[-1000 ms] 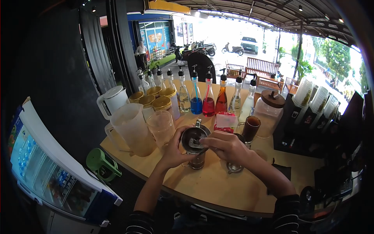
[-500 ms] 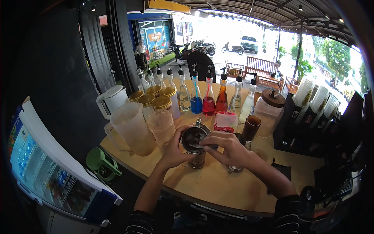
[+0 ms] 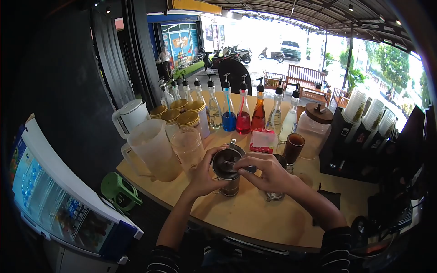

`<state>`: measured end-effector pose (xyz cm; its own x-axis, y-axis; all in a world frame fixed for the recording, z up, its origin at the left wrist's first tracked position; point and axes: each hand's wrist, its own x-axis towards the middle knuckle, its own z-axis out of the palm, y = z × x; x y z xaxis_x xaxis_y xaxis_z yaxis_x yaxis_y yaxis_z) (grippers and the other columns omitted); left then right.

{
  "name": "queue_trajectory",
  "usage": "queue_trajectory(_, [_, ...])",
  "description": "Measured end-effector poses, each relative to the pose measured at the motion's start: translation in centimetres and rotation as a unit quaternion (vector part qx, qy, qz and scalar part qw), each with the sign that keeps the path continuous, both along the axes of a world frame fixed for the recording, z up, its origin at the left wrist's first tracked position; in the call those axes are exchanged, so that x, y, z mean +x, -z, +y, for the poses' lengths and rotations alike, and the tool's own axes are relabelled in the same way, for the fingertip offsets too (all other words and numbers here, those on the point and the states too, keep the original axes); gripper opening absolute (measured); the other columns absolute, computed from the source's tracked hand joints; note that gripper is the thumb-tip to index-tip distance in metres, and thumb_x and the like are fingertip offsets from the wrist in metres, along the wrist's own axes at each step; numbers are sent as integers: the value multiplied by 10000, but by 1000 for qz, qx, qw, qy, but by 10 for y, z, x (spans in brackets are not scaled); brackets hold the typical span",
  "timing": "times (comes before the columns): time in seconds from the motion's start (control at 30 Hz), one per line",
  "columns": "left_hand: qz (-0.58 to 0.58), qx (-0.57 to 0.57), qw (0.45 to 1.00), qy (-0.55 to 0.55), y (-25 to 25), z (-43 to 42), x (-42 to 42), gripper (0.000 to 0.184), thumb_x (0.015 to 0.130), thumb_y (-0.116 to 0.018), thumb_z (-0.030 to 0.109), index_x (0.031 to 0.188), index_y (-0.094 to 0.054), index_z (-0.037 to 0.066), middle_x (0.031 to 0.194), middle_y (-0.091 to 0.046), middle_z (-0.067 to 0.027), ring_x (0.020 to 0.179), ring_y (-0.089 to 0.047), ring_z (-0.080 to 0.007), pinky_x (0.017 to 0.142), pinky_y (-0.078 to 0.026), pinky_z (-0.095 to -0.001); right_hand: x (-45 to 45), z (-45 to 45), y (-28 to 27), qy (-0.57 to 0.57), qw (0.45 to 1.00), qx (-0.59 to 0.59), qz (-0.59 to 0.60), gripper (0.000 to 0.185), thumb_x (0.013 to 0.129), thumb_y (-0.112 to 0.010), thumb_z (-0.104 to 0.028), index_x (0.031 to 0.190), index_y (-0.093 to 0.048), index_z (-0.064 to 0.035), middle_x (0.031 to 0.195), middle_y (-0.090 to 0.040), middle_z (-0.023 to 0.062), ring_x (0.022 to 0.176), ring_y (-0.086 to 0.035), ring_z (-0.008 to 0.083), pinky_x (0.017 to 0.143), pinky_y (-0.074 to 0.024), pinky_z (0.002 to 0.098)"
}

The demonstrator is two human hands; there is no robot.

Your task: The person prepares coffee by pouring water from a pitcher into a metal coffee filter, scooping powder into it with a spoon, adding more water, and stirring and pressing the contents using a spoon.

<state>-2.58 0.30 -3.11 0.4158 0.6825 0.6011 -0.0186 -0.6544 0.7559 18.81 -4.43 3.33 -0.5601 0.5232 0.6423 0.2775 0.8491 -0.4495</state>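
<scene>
Pitcher (image 3: 148, 152) at table left is clouded; its contents are indistinct. The left hand (image 3: 200, 176) is curled around the metal cup (image 3: 224, 165), its fingers partly hidden behind. The cup covers the top of a glass (image 3: 231, 187); contact cannot be confirmed. The right hand (image 3: 268, 173) is nearly closed at the cup's right rim; whether it pinches anything cannot be told.

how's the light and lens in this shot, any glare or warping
Head view: the background beyond the brown slatted wooden bench is partly blown out white; head view: wide-angle distortion seems to slant the white-framed glass-door fridge; head view: soft shadow falls on the pale wooden counter; head view: the silver round metal cup looks murky inside.
</scene>
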Motion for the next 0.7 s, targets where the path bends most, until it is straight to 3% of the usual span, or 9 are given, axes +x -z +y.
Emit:
queue_trajectory(0.17, [34,18,999,-16,-2,1,-1,829,605,-798,86,1321,-382,46,1365,-461,-131,1285,-448,-242,1088,-345,-349,4,0,-3,-7,999,-18,-34,82,867,-625,-67,942,-632,-36,886,-656,103,784,-647,249,688,-503,345])
queue_trajectory(0.27, [34,20,999,-16,-3,0,0,826,598,-793,113,1318,-390,63,1356,-475,-125,1288,-448,-256,1126,-285,-389,4,0,-3,27,999,-40,8,69,879,-606,-71,935,-620,-33,881,-648,105,782,-638,244,710,-496,329])
queue_trajectory(0.37, [88,46,995,-23,1,5,-3,862,612,-870,125,1320,-382,58,1393,-414,-156,1319,-403,-250,1101,-328,-366,7,2,-5,20,998,-50,-17,96,903,-574,-82,964,-612,-19,871,-637,85,786,-624,206,733,-488,308])
queue_trajectory(0.43, [98,67,992,-34,1,4,-4,843,623,-864,159,1316,-393,66,1377,-441,-144,1316,-416,-258,1137,-259,-415,14,8,-4,6,982,-187,1,120,930,-536,-88,970,-605,2,860,-623,64,797,-606,160,741,-480,288])
queue_trajectory(0.47, [97,67,992,-34,-1,3,-4,843,623,-864,159,1316,-393,66,1377,-441,-144,1316,-416,-258,1137,-259,-415,14,11,-4,6,982,-187,1,120,930,-536,-88,970,-605,2,860,-623,64,797,-606,160,741,-480,288])
queue_trajectory(0.53, [139,101,983,-68,-8,-1,-4,807,627,-783,187,1329,-389,132,1346,-498,-60,1309,-429,-265,1148,-95,-564,13,14,-5,-4,977,-211,24,159,956,-494,-96,974,-604,18,854,-611,52,794,-588,129,734,-475,275])
queue_trajectory(0.63, [143,114,981,-64,-12,-3,-3,809,636,-783,201,1334,-380,138,1358,-490,-50,1321,-414,-257,1145,-83,-573,13,15,-12,22,989,-146,-10,165,941,-530,-128,947,-620,10,725,-631,112,688,-641,182,638,-483,307])
queue_trajectory(0.7, [162,116,978,-68,-14,-6,-3,808,641,-781,211,1337,-376,140,1362,-487,-42,1324,-411,-253,1145,-76,-574,17,22,-23,30,993,-115,-27,173,939,-535,-133,934,-627,13,710,-629,108,670,-636,181,623,-482,309])
